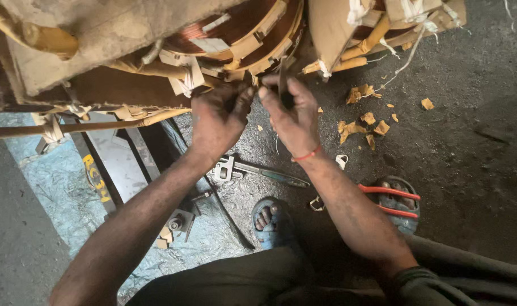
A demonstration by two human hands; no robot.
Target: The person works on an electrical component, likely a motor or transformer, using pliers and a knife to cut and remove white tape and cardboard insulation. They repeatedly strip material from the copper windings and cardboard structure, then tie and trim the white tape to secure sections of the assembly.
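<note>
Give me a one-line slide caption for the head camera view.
Both hands, left hand and right hand, work at a copper coil winding above a wrench.

Left hand and right hand pinch a dark strip beneath the coil winding.

Copper-brown coil, red-handled pliers, orange scraps

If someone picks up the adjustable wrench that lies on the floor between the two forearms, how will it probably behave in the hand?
The adjustable wrench looks like solid metal, so it is probably stiff and heavy for its size. It lies flat on the dark floor, so it should not roll. The floor looks grimy, so its handle may be somewhat slippery.
</note>
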